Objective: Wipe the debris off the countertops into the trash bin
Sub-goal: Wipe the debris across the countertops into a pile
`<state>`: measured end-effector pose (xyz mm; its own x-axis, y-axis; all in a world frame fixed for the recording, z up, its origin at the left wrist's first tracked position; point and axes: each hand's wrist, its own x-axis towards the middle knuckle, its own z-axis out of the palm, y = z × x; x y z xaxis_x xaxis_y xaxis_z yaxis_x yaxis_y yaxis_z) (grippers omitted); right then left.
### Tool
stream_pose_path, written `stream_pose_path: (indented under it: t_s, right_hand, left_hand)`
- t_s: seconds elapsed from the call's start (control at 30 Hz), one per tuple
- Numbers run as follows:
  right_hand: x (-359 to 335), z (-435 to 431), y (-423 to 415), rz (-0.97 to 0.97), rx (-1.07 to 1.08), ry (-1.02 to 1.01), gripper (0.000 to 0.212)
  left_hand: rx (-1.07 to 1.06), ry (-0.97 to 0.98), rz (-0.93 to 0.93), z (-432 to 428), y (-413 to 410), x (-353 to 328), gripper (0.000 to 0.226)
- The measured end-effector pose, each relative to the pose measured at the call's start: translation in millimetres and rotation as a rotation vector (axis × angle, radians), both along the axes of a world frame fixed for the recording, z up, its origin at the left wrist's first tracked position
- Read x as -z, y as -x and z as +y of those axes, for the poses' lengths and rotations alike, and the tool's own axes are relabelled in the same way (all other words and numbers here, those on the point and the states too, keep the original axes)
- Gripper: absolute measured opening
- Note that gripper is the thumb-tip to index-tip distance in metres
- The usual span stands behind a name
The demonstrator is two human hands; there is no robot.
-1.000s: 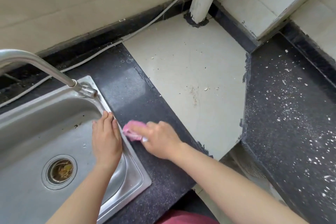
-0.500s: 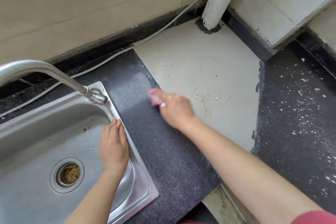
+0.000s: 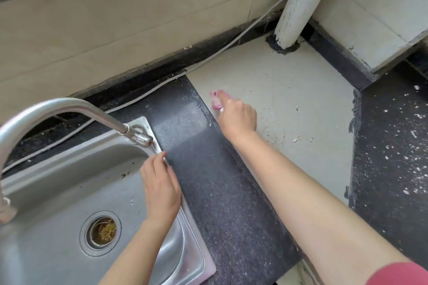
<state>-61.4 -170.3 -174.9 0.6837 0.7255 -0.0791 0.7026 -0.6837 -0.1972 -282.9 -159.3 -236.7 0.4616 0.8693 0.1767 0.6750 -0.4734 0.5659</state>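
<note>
Far left: steel sink (image 3: 58,192) is being overhung by a curved faucet (image 3: 69,109); brownish residue is being held in the drain strainer (image 3: 100,232). Left hand (image 3: 159,183) is being rested flat on the sink's right rim, fingers straight and together, nothing gripped. Just right of it: dark speckled desk strip (image 3: 208,180), right edge being overlapped by the right forearm. A grey cable (image 3: 139,96) is being run along the strip's back edge, by the wall. Pink cloth (image 3: 216,99) is being gripped in the right hand (image 3: 236,118), fingers curled round it, and pressed onto the pale desk section (image 3: 289,90) just beside the dark strip's edge. Debris (image 3: 295,139), small pale chips and dust, is being left on the pale section, right of the hand and apart from the cloth. White pipe (image 3: 301,7) is being passed through the back corner. Far right: dark desk slab (image 3: 393,157) is being covered in white flecks.
</note>
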Motion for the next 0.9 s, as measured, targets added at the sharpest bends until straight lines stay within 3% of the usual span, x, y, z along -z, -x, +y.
stream_pose_path:
  t_s: [0.13,0.2,0.33,0.4,0.47,0.53,0.6,0.7,0.8,0.9]
  right_hand:
    - [12,5,61,0.241,-0.504,0.060,0.047]
    - [24,11,65,0.203,-0.626,0.080,0.051]
    - [26,24,5,-0.106,-0.451,0.172,0.052]
    - [20,23,-36,-0.176,-0.229,0.183,0.043]
    - [11,16,-59,-0.143,-0.052,0.051,0.036]
    - [5,11,-49,-0.027,-0.134,-0.049,0.038]
    - [10,8,-19,0.069,-0.366,-0.087,0.046]
    - [33,8,14,0.015,-0.652,-0.019,0.054]
    - [33,39,-10,-0.194,-0.504,0.043,0.055]
    - [18,65,-47,-0.086,-0.178,0.074,0.036]
  left_hand:
    - [-0.044,0.075,-0.049,13,-22,5,0.044]
    - [-0.076,0.090,-0.064,15,-28,9,0.047]
    - [-0.051,0.046,-0.006,14,-35,13,0.044]
    - [0.005,0.032,0.020,17,-42,11,0.041]
    - [0.031,0.011,0.043,25,-50,9,0.040]
    - [0.012,0.004,0.066,36,-57,8,0.041]
    - [0.007,0.008,0.114,42,-60,10,0.043]
    - [0.003,0.029,0.225,45,-63,12,0.048]
    - [0.018,-0.020,0.292,54,-68,12,0.046]
    - [0.015,-0.034,0.308,61,-71,10,0.045]
